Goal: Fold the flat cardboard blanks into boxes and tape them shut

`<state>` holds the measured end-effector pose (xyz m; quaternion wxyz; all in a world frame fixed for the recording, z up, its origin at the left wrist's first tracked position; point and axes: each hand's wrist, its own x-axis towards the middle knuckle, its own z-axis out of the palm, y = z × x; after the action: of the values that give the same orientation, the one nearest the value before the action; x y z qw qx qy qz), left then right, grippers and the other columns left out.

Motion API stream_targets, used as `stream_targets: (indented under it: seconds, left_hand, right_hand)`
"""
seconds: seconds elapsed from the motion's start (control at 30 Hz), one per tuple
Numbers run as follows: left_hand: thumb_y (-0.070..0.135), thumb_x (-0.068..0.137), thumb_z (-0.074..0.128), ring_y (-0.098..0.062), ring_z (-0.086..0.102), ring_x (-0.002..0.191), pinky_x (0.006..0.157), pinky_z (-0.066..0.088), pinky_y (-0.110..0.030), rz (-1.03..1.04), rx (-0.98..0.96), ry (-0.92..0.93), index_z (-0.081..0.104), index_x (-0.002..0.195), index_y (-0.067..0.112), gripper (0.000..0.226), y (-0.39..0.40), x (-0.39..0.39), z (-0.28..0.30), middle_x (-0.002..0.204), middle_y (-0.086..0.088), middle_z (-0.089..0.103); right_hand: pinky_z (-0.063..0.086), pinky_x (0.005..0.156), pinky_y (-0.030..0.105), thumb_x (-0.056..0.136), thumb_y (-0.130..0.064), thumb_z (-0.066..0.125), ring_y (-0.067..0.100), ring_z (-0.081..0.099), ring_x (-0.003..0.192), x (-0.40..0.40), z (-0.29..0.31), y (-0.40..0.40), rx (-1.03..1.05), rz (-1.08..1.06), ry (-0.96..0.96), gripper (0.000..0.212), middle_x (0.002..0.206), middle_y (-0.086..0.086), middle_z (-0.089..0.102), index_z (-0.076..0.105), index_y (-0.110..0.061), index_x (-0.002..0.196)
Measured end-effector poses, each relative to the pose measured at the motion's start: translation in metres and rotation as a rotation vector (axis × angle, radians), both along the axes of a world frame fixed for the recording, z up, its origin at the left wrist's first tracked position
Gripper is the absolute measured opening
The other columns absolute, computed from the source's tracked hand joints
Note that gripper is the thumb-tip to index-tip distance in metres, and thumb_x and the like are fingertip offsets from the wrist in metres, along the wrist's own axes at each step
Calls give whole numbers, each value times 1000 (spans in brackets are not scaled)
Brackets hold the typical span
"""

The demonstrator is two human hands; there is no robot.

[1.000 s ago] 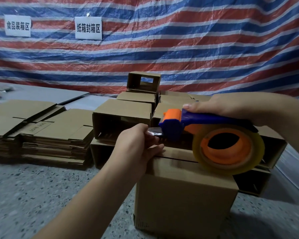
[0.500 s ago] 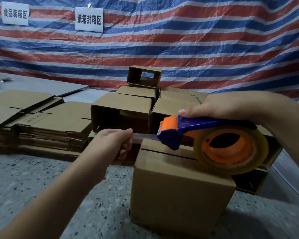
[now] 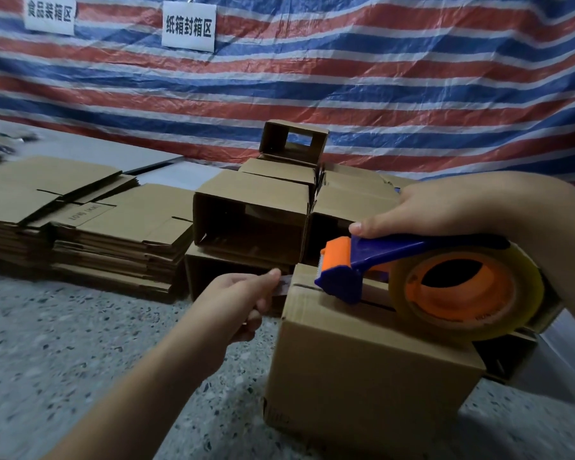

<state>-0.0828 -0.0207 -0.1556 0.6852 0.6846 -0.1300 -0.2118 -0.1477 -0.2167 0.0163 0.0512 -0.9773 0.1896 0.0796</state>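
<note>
Striped tarp backdrop [image 3: 346,94], speckled floor [image 3: 63,360]. Folded box [image 3: 362,376] stands on floor at centre-right. Right hand [image 3: 445,207] grips tape dispenser [image 3: 412,270], its nose on box top seam. Left hand [image 3: 243,300] pinches free tape end [image 3: 284,284] at box's left edge. Flat blanks [image 3: 97,227] stacked at left; assembled boxes [image 3: 256,214] piled behind.

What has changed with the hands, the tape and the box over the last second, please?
The left hand has drawn the tape end away from the tape dispenser, down over the far edge of the box. The dispenser has lowered onto the seam. The right hand still grips it; the flat blanks are unmoved.
</note>
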Motion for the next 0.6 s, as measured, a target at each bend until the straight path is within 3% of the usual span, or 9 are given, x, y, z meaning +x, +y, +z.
stream_targets:
  seconds: [0.1, 0.2, 0.3, 0.43, 0.5, 0.6]
  left_hand:
    - [42, 92, 60, -9, 42, 47, 46, 36, -19, -49, -8, 79, 58, 71, 15, 34, -4, -3, -9, 61, -1, 46]
    - [46, 93, 58, -11, 41, 51, 48, 36, -20, -75, -24, 61, 60, 79, 14, 35, -10, -9, -17, 67, -2, 46]
    - [50, 92, 54, -9, 43, 50, 46, 35, -20, -18, -25, -46, 65, 71, 21, 38, -12, -13, -18, 63, 3, 51]
    - [61, 91, 46, -6, 49, 50, 47, 38, -19, 41, 18, -57, 67, 65, 36, 42, -15, -20, -21, 58, 9, 57]
    - [60, 92, 45, -13, 61, 65, 54, 48, -24, 50, 49, -1, 70, 79, 36, 37, -17, -24, -29, 73, 4, 69]
    - [38, 99, 48, -25, 62, 81, 71, 51, -38, 110, 99, 5, 63, 101, 14, 28, -20, -27, -43, 97, -15, 67]
  right_hand:
    - [48, 59, 26, 42, -94, 50, 12, 72, 62, 0, -1, 0, -18, 0, -6, 82, 63, -6, 72, 72, -28, 87]
    - [48, 61, 27, 43, -95, 49, 13, 72, 65, 2, -2, 0, -18, 12, -1, 83, 67, -5, 73, 71, -28, 86]
    - [46, 59, 26, 50, -93, 50, 14, 72, 68, 1, -1, 3, -21, 4, -9, 78, 67, -5, 73, 70, -27, 87]
    - [46, 61, 27, 56, -89, 53, 11, 70, 53, 2, 0, 6, 8, 18, 26, 72, 58, -7, 70, 71, -23, 80]
    - [46, 61, 27, 64, -86, 56, 9, 68, 50, 3, 0, 6, 26, 17, 30, 66, 57, -6, 70, 71, -23, 78]
    - [47, 62, 29, 62, -85, 57, 11, 68, 49, 2, 0, 6, 41, 7, 30, 64, 58, -3, 71, 71, -23, 71]
